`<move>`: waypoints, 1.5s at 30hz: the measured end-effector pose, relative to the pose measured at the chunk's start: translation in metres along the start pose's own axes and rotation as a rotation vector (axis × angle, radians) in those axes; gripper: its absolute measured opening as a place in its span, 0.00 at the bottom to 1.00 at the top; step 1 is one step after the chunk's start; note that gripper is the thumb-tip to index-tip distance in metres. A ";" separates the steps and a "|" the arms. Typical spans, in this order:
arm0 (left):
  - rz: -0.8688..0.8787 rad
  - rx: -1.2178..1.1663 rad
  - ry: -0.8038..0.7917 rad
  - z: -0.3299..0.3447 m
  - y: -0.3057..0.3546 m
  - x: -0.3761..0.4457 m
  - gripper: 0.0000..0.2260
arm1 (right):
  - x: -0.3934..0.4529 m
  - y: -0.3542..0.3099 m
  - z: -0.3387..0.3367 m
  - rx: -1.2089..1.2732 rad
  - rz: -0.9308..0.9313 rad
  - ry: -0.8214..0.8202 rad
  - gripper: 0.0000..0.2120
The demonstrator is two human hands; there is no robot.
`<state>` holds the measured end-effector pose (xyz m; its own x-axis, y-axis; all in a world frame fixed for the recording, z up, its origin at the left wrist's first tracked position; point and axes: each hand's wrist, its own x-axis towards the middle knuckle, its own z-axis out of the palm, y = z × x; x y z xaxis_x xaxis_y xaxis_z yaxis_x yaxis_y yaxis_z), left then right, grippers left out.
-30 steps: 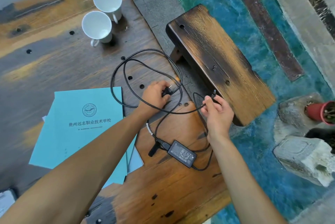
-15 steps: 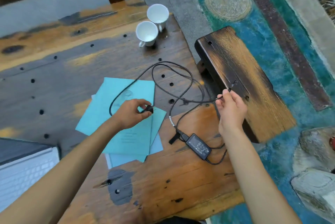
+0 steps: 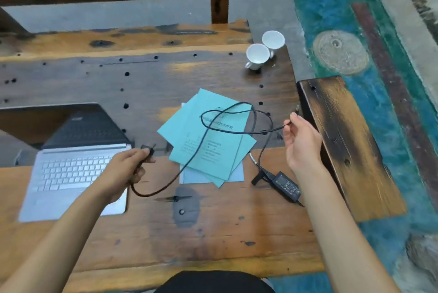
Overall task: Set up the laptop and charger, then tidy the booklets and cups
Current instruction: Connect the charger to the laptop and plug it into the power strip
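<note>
My left hand grips the wall plug of the black charger cable beside the right edge of the open silver laptop. My right hand pinches the thin cable's other end, its connector tip pointing up near the bench. The cable loops over the teal booklets, which lie fanned on the table. The black charger brick rests on the wood near my right forearm. Two white cups stand together at the table's far right corner.
The wooden table has many small holes. A dark wooden bench stands right of the table, close to my right hand. Beyond lie a painted teal floor and a second bench at the far side.
My left hand carried the plug leftward across the booklets to the laptop's edge, dragging the cable. The view swung left, bringing the laptop in. My right hand kept its pinch on the connector end.
</note>
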<state>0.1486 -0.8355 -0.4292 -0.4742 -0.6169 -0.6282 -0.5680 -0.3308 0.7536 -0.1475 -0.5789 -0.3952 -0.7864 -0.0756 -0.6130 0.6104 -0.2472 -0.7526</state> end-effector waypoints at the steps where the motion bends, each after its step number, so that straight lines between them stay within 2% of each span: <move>1: -0.030 -0.088 0.033 -0.006 -0.004 -0.007 0.10 | -0.007 0.004 0.005 -0.012 0.007 -0.013 0.11; 6: -0.036 -0.477 0.081 -0.033 -0.004 -0.042 0.10 | -0.036 0.021 0.030 -0.025 0.063 -0.077 0.10; 10: 0.185 -0.813 -0.072 -0.059 0.014 -0.072 0.14 | -0.048 0.026 0.050 0.022 0.043 -0.161 0.10; 13: 0.323 -0.941 -0.159 -0.067 0.027 -0.085 0.15 | -0.050 0.024 0.060 0.073 0.010 -0.175 0.15; 15: 0.356 -1.002 -0.185 -0.066 0.032 -0.085 0.14 | -0.051 0.022 0.063 0.090 -0.010 -0.177 0.17; 24: 0.201 -0.796 -0.055 -0.016 0.038 -0.045 0.08 | -0.051 0.017 0.047 0.064 -0.040 -0.156 0.16; 29: 0.157 -0.757 -0.076 0.019 0.058 -0.024 0.07 | -0.037 0.004 0.024 0.065 -0.045 -0.080 0.14; 32: 0.171 -0.943 -0.155 0.042 0.084 -0.015 0.07 | -0.027 -0.007 0.009 0.097 -0.057 -0.030 0.16; 36: 0.148 -1.218 -0.298 0.080 0.126 -0.009 0.07 | -0.017 -0.021 -0.007 0.167 -0.047 0.000 0.12; 38: 0.094 -1.321 -0.396 0.101 0.139 -0.011 0.09 | -0.012 -0.027 -0.014 0.211 -0.047 0.013 0.12; 42: -0.038 -1.497 -0.638 0.131 0.140 -0.028 0.11 | 0.001 -0.040 -0.031 0.288 -0.025 0.031 0.04; 45: -0.143 -1.595 -0.811 0.138 0.123 -0.040 0.13 | 0.007 -0.046 -0.046 0.334 -0.021 0.050 0.06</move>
<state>0.0053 -0.7531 -0.3383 -0.9413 -0.2183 -0.2576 0.2681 -0.9470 -0.1772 -0.1772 -0.5238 -0.3759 -0.7880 -0.0214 -0.6153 0.5226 -0.5516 -0.6501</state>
